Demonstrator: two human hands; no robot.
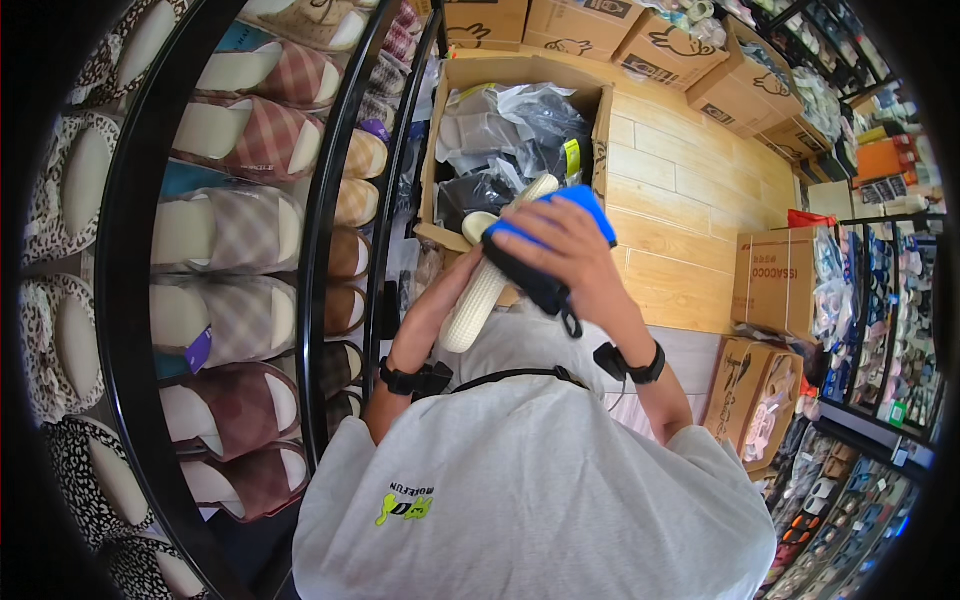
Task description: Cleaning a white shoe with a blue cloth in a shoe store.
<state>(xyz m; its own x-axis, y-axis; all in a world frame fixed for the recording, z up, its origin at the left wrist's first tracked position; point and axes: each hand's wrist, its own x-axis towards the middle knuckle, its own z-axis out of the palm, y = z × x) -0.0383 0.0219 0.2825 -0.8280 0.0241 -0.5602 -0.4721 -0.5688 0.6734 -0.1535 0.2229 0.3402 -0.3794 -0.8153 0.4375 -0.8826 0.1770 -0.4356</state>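
My left hand [454,283] grips a cream slipper [474,306] with a textured side, held slantwise in front of my body; its fingers are mostly hidden behind the slipper. My right hand [559,244] is closed over a blue-and-black cleaning pad [589,206] with a black hanging loop. The pad lies over the slipper's middle and hides part of it. Just beyond both hands stands an open cardboard box [604,127] holding grey and dark slippers in clear plastic bags [480,131].
At the left, a black-framed rack [319,247] holds rows of plaid slippers [255,229]. Cartons [577,30] line the far side of the wooden floor [667,195]. More cartons [776,274] and shelves of footwear [892,300] stand at the right.
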